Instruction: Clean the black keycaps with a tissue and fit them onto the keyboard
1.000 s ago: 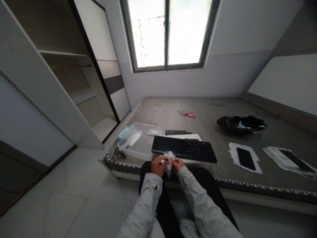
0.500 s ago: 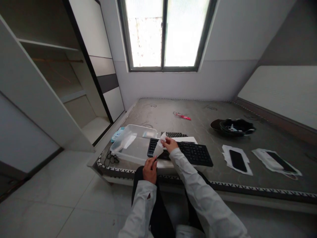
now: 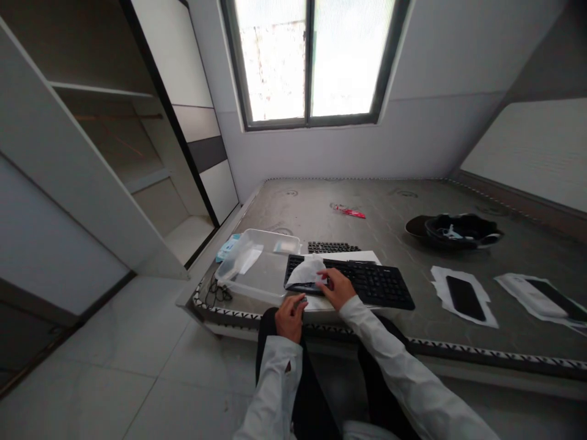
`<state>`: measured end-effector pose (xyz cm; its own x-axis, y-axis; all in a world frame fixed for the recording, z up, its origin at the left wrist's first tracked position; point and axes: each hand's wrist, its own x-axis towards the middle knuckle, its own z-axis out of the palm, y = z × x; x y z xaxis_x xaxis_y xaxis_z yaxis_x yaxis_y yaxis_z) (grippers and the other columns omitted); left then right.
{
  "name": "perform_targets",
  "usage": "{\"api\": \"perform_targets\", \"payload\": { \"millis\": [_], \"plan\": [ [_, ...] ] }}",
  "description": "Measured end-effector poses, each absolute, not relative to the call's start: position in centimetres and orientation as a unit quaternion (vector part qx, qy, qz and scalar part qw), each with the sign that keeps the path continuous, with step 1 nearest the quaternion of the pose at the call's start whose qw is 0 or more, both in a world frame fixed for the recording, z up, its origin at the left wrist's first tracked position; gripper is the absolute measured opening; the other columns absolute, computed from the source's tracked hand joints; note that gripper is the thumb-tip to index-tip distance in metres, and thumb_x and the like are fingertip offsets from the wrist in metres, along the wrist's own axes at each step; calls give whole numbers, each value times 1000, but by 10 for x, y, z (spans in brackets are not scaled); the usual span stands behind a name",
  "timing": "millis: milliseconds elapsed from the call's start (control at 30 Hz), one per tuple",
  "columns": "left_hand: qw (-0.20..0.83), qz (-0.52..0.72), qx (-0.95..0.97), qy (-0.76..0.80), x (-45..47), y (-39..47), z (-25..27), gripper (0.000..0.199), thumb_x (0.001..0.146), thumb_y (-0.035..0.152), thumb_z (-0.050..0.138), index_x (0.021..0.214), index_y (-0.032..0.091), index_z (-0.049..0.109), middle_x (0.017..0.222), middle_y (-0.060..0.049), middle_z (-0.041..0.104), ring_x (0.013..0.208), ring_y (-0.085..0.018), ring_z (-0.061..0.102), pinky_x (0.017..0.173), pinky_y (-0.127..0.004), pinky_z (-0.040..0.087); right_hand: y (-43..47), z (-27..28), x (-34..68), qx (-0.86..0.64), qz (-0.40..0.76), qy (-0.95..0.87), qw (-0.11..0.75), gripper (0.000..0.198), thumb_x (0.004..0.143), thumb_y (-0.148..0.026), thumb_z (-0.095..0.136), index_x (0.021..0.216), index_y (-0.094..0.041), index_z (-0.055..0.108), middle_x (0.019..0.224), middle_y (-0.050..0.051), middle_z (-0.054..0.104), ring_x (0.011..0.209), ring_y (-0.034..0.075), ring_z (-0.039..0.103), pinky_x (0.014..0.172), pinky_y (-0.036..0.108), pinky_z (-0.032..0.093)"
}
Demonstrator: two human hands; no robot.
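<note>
A white tissue (image 3: 306,272) lies spread over the left end of a black keyboard (image 3: 383,286). My right hand (image 3: 338,288) is at the tissue's right edge, with thumb and index finger a little apart and the tissue showing between them. In front of the keyboard, my left hand (image 3: 288,318) is closed in a pinch. A small dark piece shows at its fingertips, too small to name. White paper (image 3: 321,303) shows under the keyboard's near edge.
A clear plastic box (image 3: 257,287) stands left, beside a blue packet (image 3: 227,247) and a black cable (image 3: 217,293). Loose keycaps (image 3: 332,247) lie behind the keyboard. Right are a dark cap (image 3: 458,235), a phone on white paper (image 3: 465,297) and another phone (image 3: 557,298). A red-handled tool (image 3: 352,212) lies farther back.
The tissue, held up between both hands before, now lies over the keyboard. My left hand has come away from it, and my right fingers have parted. The view has shifted slightly.
</note>
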<state>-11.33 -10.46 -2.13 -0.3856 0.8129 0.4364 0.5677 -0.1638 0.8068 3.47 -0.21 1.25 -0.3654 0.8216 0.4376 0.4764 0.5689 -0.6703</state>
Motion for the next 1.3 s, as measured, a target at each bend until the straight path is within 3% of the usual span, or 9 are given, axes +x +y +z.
{"api": "perform_targets", "payload": {
  "millis": [200, 400, 567, 733, 933, 1067, 1300],
  "plan": [
    [159, 539, 511, 650, -110, -102, -24, 25, 79, 31, 62, 102, 23, 66, 84, 1, 70, 45, -7, 49, 52, -20, 44, -29, 5, 34, -327, 371, -802, 334, 24, 78, -38, 62, 94, -24, 73, 84, 4, 72, 66, 16, 59, 62, 26, 43],
    [196, 515, 524, 650, -108, -98, -31, 24, 77, 31, 63, 101, 25, 64, 79, 3, 70, 47, -8, 54, 51, -19, 44, -18, -11, 45, -348, 490, -740, 303, 28, 69, -42, 68, 86, -20, 76, 74, 4, 74, 64, 18, 63, 60, 26, 46],
    [169, 451, 625, 614, -106, -95, -43, 24, 78, 30, 62, 102, 28, 65, 78, 5, 73, 52, -10, 60, 55, -19, 46, -11, -27, 59, -385, 538, -708, 248, 34, 58, -41, 76, 81, -16, 76, 62, 4, 72, 54, 16, 62, 50, 23, 44],
    [115, 404, 695, 583, -102, -95, -52, 25, 79, 36, 63, 103, 30, 66, 81, 4, 74, 60, -13, 66, 56, -19, 46, -13, -30, 72, -381, 590, -679, 214, 35, 52, -38, 80, 78, -15, 74, 63, 3, 71, 53, 14, 61, 49, 21, 44],
    [145, 438, 676, 575, -100, -91, -50, 31, 78, 41, 65, 106, 29, 64, 79, 6, 73, 50, -10, 62, 55, -19, 47, 5, -27, 87, -407, 591, -669, 193, 36, 52, -38, 80, 78, -14, 74, 56, 1, 68, 48, 11, 57, 47, 20, 43],
    [150, 461, 664, 569, -100, -91, -46, 25, 79, 40, 64, 101, 28, 66, 77, 6, 73, 48, -9, 58, 56, -18, 48, 46, -19, 106, -452, 510, -685, 256, 43, 52, -46, 77, 80, -14, 74, 56, 2, 67, 48, 12, 55, 47, 22, 44],
    [148, 463, 676, 555, -104, -91, -45, 20, 83, 41, 59, 89, 24, 69, 84, 2, 73, 59, -12, 64, 63, -21, 52, 136, -9, 135, -525, 409, -698, 264, 43, 58, -49, 76, 87, -17, 74, 66, 3, 71, 60, 14, 62, 58, 24, 47]
  ]
}}
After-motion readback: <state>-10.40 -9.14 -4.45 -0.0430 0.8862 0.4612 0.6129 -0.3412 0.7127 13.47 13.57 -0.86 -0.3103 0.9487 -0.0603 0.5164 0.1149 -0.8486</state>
